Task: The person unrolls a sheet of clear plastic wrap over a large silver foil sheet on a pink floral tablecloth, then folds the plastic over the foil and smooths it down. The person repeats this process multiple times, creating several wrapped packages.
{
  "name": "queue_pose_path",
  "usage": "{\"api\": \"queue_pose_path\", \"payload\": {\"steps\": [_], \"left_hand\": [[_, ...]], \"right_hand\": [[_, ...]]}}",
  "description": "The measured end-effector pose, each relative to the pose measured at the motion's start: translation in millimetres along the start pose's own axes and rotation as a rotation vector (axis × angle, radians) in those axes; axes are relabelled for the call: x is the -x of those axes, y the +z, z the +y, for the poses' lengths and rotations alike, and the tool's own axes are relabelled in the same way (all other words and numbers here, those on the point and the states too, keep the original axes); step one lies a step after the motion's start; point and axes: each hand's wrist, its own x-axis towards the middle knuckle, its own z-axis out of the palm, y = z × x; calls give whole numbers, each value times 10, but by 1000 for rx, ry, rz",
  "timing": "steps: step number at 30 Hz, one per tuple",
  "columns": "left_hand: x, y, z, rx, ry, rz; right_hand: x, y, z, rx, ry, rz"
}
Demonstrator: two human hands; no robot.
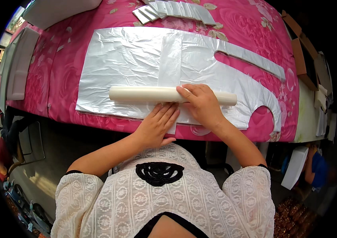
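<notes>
A stack of silvery plastic vest-style bags (125, 51) lies flat, with the handle loops toward the right. Across the stack, a pale plastic strip (170, 59) runs from far to near, passing under a long white tube (142, 94). That tube rests lengthwise over the lower half of the bags. My right hand (203, 104) is closed over the tube, right of its middle. Just below the tube, my left hand (155, 123) lies with fingers stretched out on the strip at the near edge of the stack. Its fingertips are close to the tube; whether they touch it is unclear.
A pink flowered cloth (252, 35) covers the table. Several folded silvery packets (180, 10) overlap at the far side. White boxes (57, 11) stand at the far left, and brown cardboard boxes (305, 63) at the right edge. A white panel (295, 168) stands lower right.
</notes>
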Motion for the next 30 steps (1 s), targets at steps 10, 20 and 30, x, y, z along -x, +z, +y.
{"api": "queue_pose_path", "payload": {"steps": [10, 20, 30], "left_hand": [[45, 84, 90, -16, -16, 25], [347, 59, -331, 196, 300, 144], [355, 28, -404, 172, 460, 308]], "right_hand": [[-1011, 63, 811, 56, -2, 118], [-569, 45, 308, -115, -168, 1], [83, 203, -82, -280, -132, -201]]}}
